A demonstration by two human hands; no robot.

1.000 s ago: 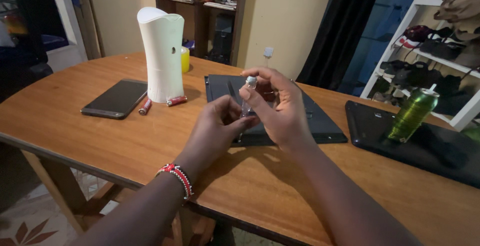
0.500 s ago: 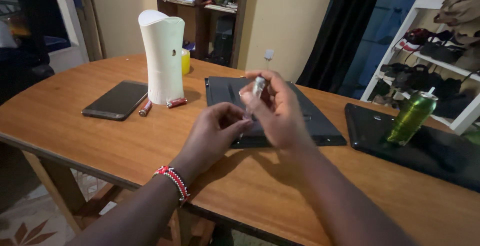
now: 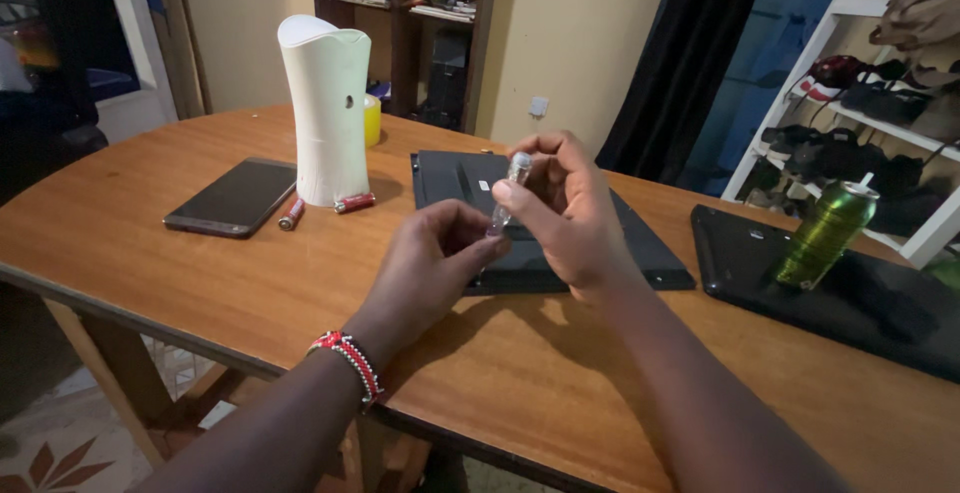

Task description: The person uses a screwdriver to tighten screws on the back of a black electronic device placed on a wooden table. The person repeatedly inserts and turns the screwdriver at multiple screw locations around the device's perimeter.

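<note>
Both my hands are raised over the middle of the wooden table (image 3: 180, 273). My right hand (image 3: 565, 218) pinches a small clear tube-like object (image 3: 508, 193) between thumb and fingers, held tilted. The fingertips of my left hand (image 3: 430, 263), which wears a red beaded wristband, grip the lower end of the same object. Beneath the hands lies a flat dark panel (image 3: 640, 248).
A tall white dispenser (image 3: 325, 108) stands at the back left, with two red batteries (image 3: 320, 208) and a dark phone (image 3: 232, 198) beside it. A green spray can (image 3: 827, 230) stands on a black flat device (image 3: 900, 308) at the right. A shoe rack stands behind.
The clear object has tilted and shifted slightly right between my fingers. My right hand turned a little; my left hand stayed at the object's lower end.
</note>
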